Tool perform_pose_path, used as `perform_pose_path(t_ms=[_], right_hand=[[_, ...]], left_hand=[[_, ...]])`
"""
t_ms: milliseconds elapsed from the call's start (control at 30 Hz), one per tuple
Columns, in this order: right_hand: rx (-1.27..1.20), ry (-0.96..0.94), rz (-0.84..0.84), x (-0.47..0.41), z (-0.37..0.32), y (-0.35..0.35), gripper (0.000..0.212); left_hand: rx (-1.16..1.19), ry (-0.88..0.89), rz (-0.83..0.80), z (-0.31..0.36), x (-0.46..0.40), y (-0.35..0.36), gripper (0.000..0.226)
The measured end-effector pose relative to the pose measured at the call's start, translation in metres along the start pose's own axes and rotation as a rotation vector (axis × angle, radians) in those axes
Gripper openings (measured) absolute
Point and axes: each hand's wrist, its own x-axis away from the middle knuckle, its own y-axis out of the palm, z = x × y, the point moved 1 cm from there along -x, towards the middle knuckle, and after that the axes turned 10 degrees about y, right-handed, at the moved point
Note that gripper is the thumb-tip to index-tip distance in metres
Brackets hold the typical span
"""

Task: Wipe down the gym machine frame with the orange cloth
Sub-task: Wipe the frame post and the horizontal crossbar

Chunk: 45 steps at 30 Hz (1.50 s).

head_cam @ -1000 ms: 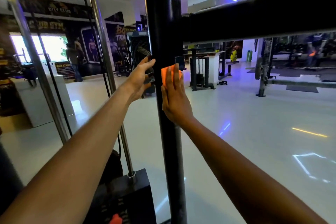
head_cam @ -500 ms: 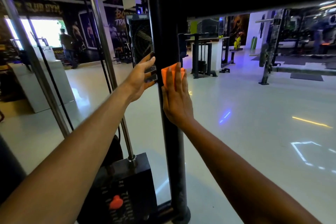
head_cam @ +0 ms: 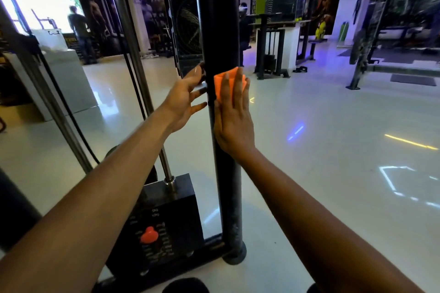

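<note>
A black upright post [head_cam: 220, 31] of the gym machine frame runs down the middle of the view to a round foot on the floor. My right hand [head_cam: 234, 116] lies flat with straight fingers on the post's right face and presses the folded orange cloth [head_cam: 220, 83] against it; the cloth shows above and beside my fingertips. My left hand [head_cam: 184, 100] is at the post's left side with fingers spread, its fingertips touching the post's edge at about the same height.
A black weight stack [head_cam: 166, 216] with an orange pin [head_cam: 149, 236] stands at the lower left, chrome guide rods [head_cam: 133, 54] and a cable rising from it. Other machines [head_cam: 271, 52] and a rack [head_cam: 366, 38] stand across the pale floor. A person [head_cam: 79, 31] stands far left.
My right hand has slid the orange cloth down the post, and my left hand has moved down with it. My view has tilted down; the horizontal crossbar has left the frame and the post's foot shows.
</note>
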Motion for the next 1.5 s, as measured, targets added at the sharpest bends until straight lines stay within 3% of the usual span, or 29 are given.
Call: perform_pose_path(t_ms=[100, 267, 433, 533, 700, 900, 1033, 1133, 1333, 1500], right_hand=[[0.035, -0.017, 0.027, 0.027, 0.015, 0.013, 0.071], [0.110, -0.027, -0.100, 0.105, 0.061, 0.032, 0.088], [-0.006, 0.091, -0.020, 0.055, 0.031, 0.025, 0.073], [-0.002, 0.065, 0.016, 0.062, 0.037, 0.033, 0.073], [0.099, 0.021, -0.093, 0.153, 0.089, 0.059, 0.097], [-0.080, 0.157, 0.000, 0.102, 0.070, 0.062, 0.072], [0.030, 0.032, -0.033, 0.141, 0.101, 0.071, 0.082], [0.056, 0.070, -0.133, 0.190, 0.126, 0.079, 0.090], [-0.112, 0.164, -0.043, 0.149, 0.101, 0.081, 0.071], [0.027, 0.086, -0.089, 0.207, 0.145, 0.103, 0.097]], left_hand=[[-0.011, -0.007, -0.010, -0.017, 0.003, -0.001, 0.039], [-0.014, -0.024, -0.018, -0.050, 0.018, 0.002, 0.046], [-0.042, -0.017, 0.012, -0.052, 0.021, 0.006, 0.047], [-0.056, -0.008, 0.024, -0.060, 0.025, 0.011, 0.046], [-0.074, -0.060, 0.009, -0.101, 0.042, 0.018, 0.051], [-0.027, -0.034, 0.079, -0.134, 0.047, 0.026, 0.045], [-0.017, -0.033, 0.098, -0.155, 0.055, 0.028, 0.048], [-0.021, -0.036, 0.132, -0.168, 0.060, 0.029, 0.046], [-0.030, -0.075, 0.126, -0.191, 0.073, 0.029, 0.045], [-0.012, -0.078, 0.106, -0.200, 0.074, 0.028, 0.051]])
